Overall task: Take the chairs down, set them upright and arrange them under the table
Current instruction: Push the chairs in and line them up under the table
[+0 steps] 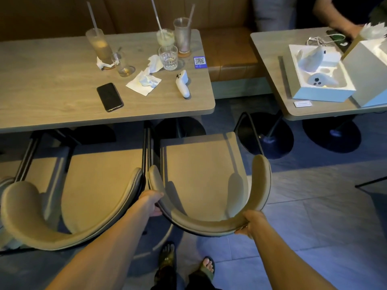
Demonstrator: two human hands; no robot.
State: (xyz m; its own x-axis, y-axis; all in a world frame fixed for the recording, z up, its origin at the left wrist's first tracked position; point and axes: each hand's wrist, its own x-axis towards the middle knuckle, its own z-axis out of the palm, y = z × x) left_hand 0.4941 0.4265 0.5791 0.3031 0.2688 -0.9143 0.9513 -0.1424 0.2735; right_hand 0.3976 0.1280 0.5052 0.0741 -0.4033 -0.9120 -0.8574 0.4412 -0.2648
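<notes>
Two beige upholstered chairs stand upright side by side at the near edge of a wooden table (52,84). The right chair (201,172) has a curved backrest; my left hand (154,203) grips that backrest on its left side, and my right hand (250,223) grips it at the lower right. Its seat front reaches the table's edge. The left chair (98,191) sits with its seat partly under the table, its backrest touching the right chair's.
On the table lie a black phone (109,96), crumpled napkins (146,80), a white controller (183,83) and several glasses (167,57) with straws. A second table (270,59) at right carries white boxes (320,74); a person's arm (335,15) rests there. Black round table bases (270,135) stand on the tiled floor.
</notes>
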